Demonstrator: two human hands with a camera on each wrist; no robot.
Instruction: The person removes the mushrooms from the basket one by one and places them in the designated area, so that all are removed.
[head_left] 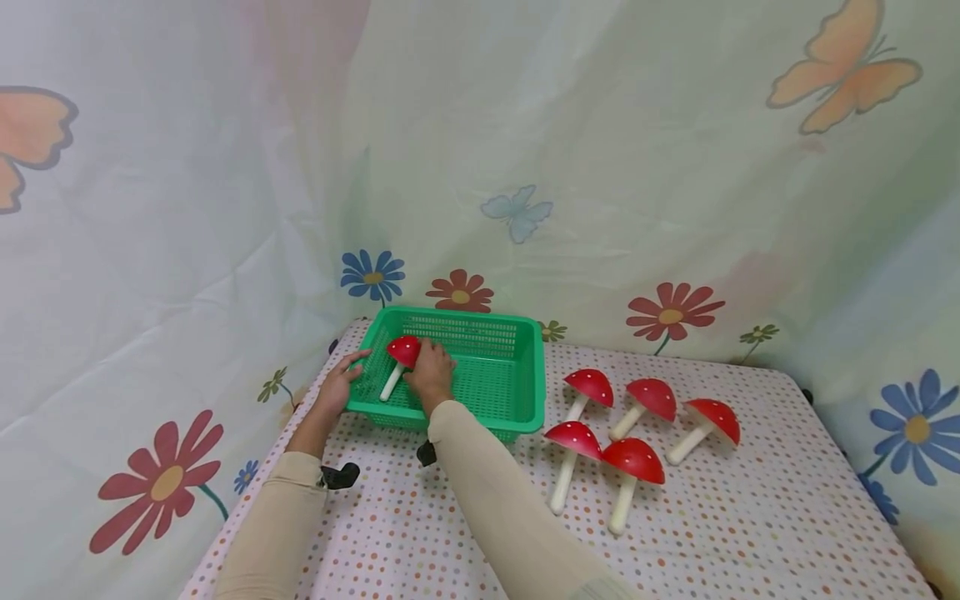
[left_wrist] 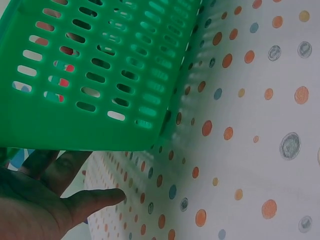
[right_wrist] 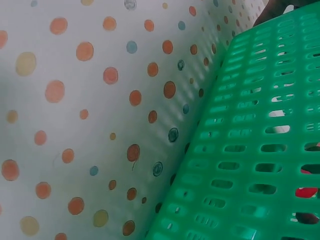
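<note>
A green plastic basket point(head_left: 528, 392) with slotted walls stands at the back left of the table. Inside it, at the left, is a red-capped toy mushroom point(head_left: 403, 350) with white dots and a pale stem. My right hand point(head_left: 433, 372) reaches over the front rim and grips this mushroom at the right edge of its cap; the basket wall hides it in the right wrist view. My left hand point(head_left: 339, 385) rests at the basket's left rim. In the left wrist view, that hand's thumb point(left_wrist: 97, 200) is straight and apart from the basket wall point(left_wrist: 75, 130).
Several more toy mushrooms, among them one at the far right point(head_left: 716, 417) and one in front point(head_left: 633, 462), lie right of the basket. A dotted cloth point(head_left: 720, 533) covers the table. Behind and beside hangs a printed curtain point(head_left: 600, 167).
</note>
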